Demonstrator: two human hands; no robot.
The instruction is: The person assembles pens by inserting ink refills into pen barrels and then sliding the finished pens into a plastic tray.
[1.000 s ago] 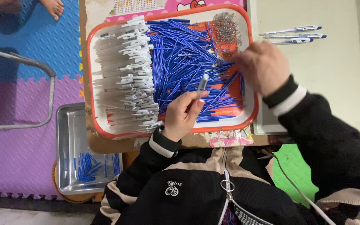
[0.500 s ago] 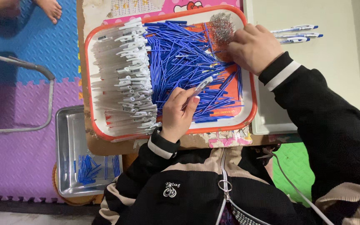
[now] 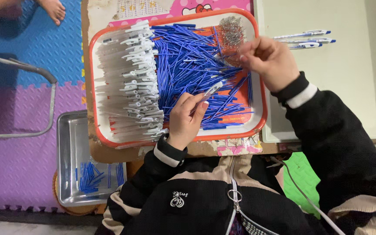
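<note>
**A:** What is the left hand (image 3: 186, 119) doing?

**B:** Its fingers are closed on a white pen barrel (image 3: 210, 90), which sticks out tilted up and to the right, over the heap of blue ink refills (image 3: 192, 61) in the orange-rimmed tray (image 3: 109, 141).

**A:** And the right hand (image 3: 271, 61)?

**B:** It sits over the tray's upper right part, fingertips pinched narrow beside a small heap of metal springs (image 3: 231, 29). Whether something tiny is caught between them, I cannot tell.

**A:** What else lies in that tray?

**B:** A thick stack of white pen barrels (image 3: 129, 82) fills its left side, clips pointing toward the refills. The refills spread across the middle and right, with the springs at the top right corner.

**A:** Anything beside the tray?

**B:** To the right is a pale rectangular tray (image 3: 362, 87) with three finished pens (image 3: 303, 38) lying near its top left, close to the right hand. Lower left, on the foam floor mat (image 3: 18, 165), a metal pan (image 3: 68, 143) holds a few more blue refills (image 3: 90, 176). At the top left a bare foot (image 3: 53, 8) of another person shows.
</note>
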